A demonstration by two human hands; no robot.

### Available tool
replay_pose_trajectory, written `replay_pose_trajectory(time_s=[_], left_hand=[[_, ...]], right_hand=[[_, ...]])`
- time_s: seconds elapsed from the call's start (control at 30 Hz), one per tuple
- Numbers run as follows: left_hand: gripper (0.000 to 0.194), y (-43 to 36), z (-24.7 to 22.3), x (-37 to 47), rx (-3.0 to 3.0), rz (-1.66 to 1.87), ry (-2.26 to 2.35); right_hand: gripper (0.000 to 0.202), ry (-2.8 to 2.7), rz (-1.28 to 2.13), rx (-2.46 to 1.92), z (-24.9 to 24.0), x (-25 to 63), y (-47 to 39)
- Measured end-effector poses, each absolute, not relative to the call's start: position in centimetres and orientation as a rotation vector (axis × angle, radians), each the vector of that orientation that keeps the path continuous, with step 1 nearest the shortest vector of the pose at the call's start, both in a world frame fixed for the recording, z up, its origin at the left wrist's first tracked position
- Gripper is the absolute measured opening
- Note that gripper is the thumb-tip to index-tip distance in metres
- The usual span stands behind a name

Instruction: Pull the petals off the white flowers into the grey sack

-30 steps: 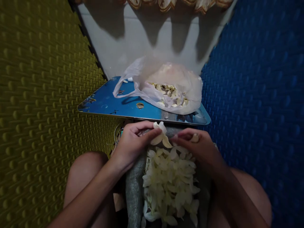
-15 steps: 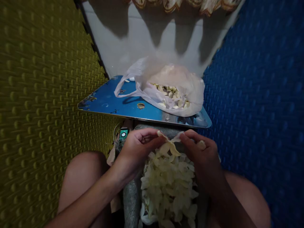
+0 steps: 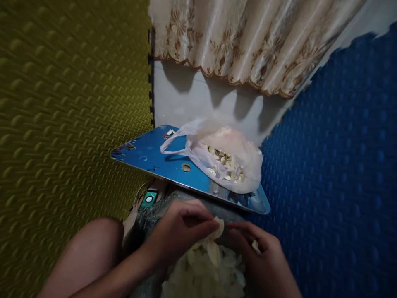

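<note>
My left hand (image 3: 178, 234) and my right hand (image 3: 259, 254) meet low in the view, fingertips together, both pinching one pale flower (image 3: 216, 236) between them. My right hand also keeps a small pale piece tucked against its fingers. Below the hands a heap of white flowers (image 3: 204, 273) lies on grey cloth (image 3: 155, 215) in my lap. Beyond them a thin plastic bag (image 3: 229, 159) with several pale petals inside rests on a blue tray (image 3: 149, 155).
A yellow studded foam mat (image 3: 62, 103) covers the left, a blue one (image 3: 335, 165) the right. A patterned curtain (image 3: 248, 37) hangs over a pale floor strip. A small teal device (image 3: 149, 199) sits by my left knee (image 3: 89, 248).
The view has tilted upward, so hands and flower heap sit lower and the curtain shows. My hands stay together on the flower, its petals now more folded.
</note>
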State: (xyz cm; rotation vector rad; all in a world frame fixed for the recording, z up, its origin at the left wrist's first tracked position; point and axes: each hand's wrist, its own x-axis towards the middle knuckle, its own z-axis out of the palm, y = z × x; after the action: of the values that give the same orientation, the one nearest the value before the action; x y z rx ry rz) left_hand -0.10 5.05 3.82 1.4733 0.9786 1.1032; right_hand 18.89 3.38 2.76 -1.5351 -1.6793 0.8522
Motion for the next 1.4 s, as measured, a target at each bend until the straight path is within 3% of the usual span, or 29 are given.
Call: replay_pose_trajectory(time_s=[0.2,0.33,0.43,0.53,0.6,0.67,0.8,0.9,1.1,1.23,1.4], left_hand=[[0.021,5.1,2.7,1.1,1.154,1.126,0.901],[0.034,5.7,2.4,1.3,0.734,1.125,0.819],[0.029,5.8,2.3,0.8,0.995,1.114,0.947],[0.011,5.2,2.2,0.6,1.564,0.955,1.033],[0.019,4.7,2.2,0.7,1.739,0.954,1.044],[0.028,4.3,2.4,0.8,1.721,1.015,1.060],[0.017,4.0,3.2,1.2,1.749,1.046,1.008],[0.022,3.9,3.0,1.7,1.750,1.123,1.026],[0.022,4.3,2.3,1.4,1.131,1.100,0.959],[0.020,4.9,3.3,0.0,1.167,1.191,1.099],[0.020,4.7,3.4,-0.3,1.732,0.894,1.233]], right_hand=[[0.019,-1.450,0.799,-1.367,3.2,17.0,2.7],[0.025,-1.096,0.738,-1.331,3.7,17.6,2.5],[0.025,-0.953,0.852,-1.270,4.1,18.4,2.9],[0.028,-0.952,0.937,-1.238,4.2,18.8,3.3],[0.028,-1.041,0.944,-1.272,4.1,18.8,3.3],[0.026,-1.193,0.927,-1.320,3.9,18.4,3.2],[0.021,-1.478,0.798,-1.346,3.3,17.3,2.8],[0.018,-1.552,0.671,-1.328,3.0,16.5,2.4],[0.021,-1.558,0.364,-1.381,3.0,16.9,2.0],[0.026,-1.351,0.442,-1.476,3.7,18.1,2.4],[0.024,-1.279,0.706,-1.389,3.9,18.9,2.7]])
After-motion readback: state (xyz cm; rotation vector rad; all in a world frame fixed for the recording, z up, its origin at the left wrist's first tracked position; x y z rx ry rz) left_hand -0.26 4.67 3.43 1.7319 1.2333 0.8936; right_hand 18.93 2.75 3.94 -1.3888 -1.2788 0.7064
